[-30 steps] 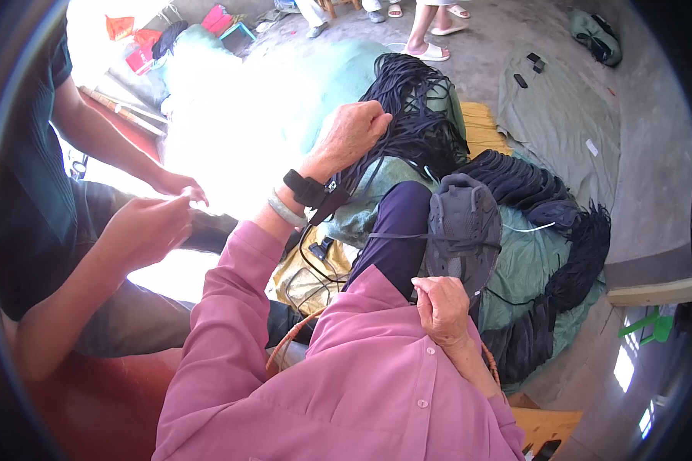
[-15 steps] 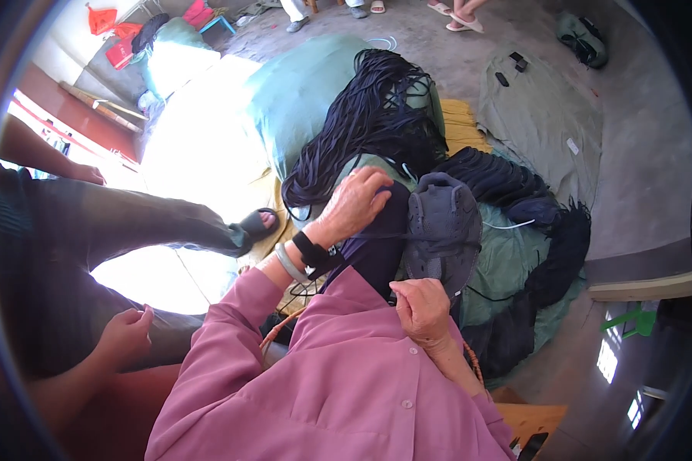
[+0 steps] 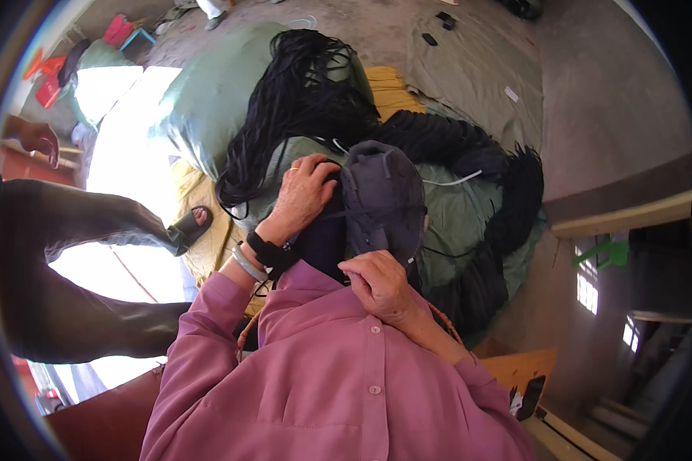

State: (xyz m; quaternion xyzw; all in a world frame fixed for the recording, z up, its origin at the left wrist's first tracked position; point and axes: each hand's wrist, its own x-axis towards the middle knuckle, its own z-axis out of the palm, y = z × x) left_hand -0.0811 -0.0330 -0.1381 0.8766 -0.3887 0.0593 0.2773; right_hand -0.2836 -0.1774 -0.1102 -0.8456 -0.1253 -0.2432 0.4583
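Observation:
A dark grey shoe upper [image 3: 383, 184] lies over my lap, its toe end pointing away, with a dark lace running across its middle. Left of it, my left hand [image 3: 304, 192] is closed, and a thin black lace shows at its fingertips. At the near end of the upper, my right hand [image 3: 380, 284] is curled into a loose fist; whatever is in it is hidden. A large heap of black laces [image 3: 284, 107] hangs over a bulging green sack [image 3: 207, 100] ahead. To the right, a row of stacked dark uppers [image 3: 446, 138] curves around.
Green sheeting [image 3: 454, 211] lies beneath the stacked uppers, with a white cord [image 3: 457, 179] on it. On the left are another person's dark trousers [image 3: 92, 219] and sandal [image 3: 188, 230]. A grey cloth [image 3: 477, 77] covers the floor ahead right. A green stool [image 3: 607, 251] stands right.
The view has shifted, so the scene sits further left. My left hand has turned, fingers drawn in beside the upper. The other person's near hand has left view; their other hand is raised.

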